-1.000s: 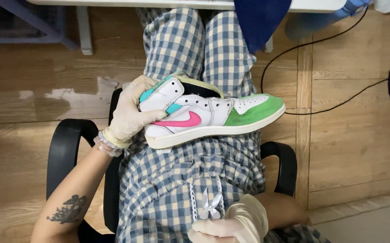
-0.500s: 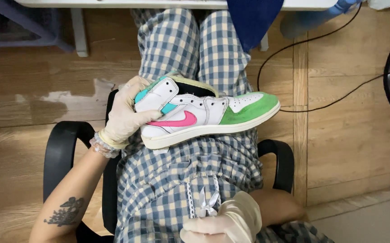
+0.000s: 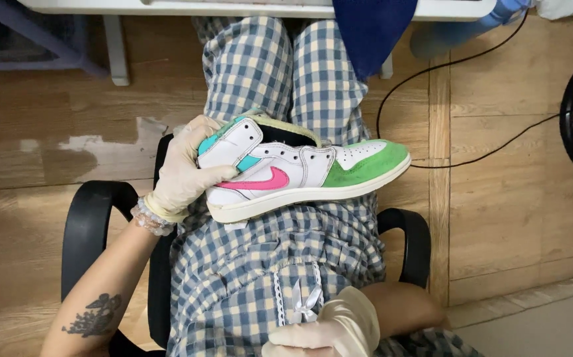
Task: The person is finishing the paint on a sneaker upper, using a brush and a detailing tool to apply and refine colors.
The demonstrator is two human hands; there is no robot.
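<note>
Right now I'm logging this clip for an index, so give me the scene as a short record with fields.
Setting: person seated in a black office chair on a wooden floor, seen from above
Left hand: gloved left hand grips the heel of the sneaker
Sneaker: high-top, white with green toe, pink side mark, teal heel; lying on its side across the lap, toe pointing right
Right hand: gloved right hand rests at the lap, near a white bow on the checked clothing
Nearby: black cable on the floor, blue cloth hanging from the desk edge
</note>
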